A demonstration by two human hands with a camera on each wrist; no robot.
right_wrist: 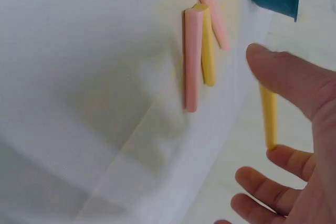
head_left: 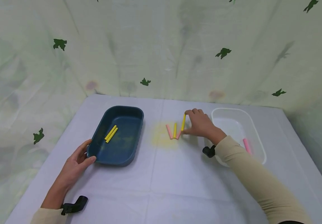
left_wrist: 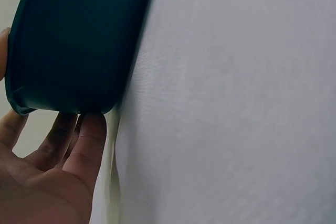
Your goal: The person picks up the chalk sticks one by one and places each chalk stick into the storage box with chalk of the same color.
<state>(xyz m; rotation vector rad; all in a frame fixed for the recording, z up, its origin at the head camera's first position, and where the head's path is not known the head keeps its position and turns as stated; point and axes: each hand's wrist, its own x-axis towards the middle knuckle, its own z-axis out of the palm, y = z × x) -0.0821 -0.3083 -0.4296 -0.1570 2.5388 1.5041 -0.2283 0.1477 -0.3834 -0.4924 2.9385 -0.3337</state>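
Observation:
Thumb and index finger of my right hand (head_left: 200,124) pinch a yellow chalk stick (head_left: 183,122) by its two ends. Below it on the cloth, a yellow chalk stick (head_left: 175,130) lies between two pink ones, the left pink stick (head_left: 169,132) and the right pink stick (right_wrist: 192,61), their near ends close together. At the left, my left hand (head_left: 75,165) holds the near-left corner of a dark blue tray (head_left: 134,149), thumb at the rim and fingertips against the outer wall (left_wrist: 63,90). Inside the tray two yellow chalk sticks (head_left: 111,134) lie side by side.
A white tray (head_left: 257,137) with a bright pink chalk stick (head_left: 246,145) stands at the right, partly behind my right forearm. Yellow dust (head_left: 161,137) marks the white tablecloth (head_left: 172,180). A patterned curtain (head_left: 163,46) hangs behind the table's far edge.

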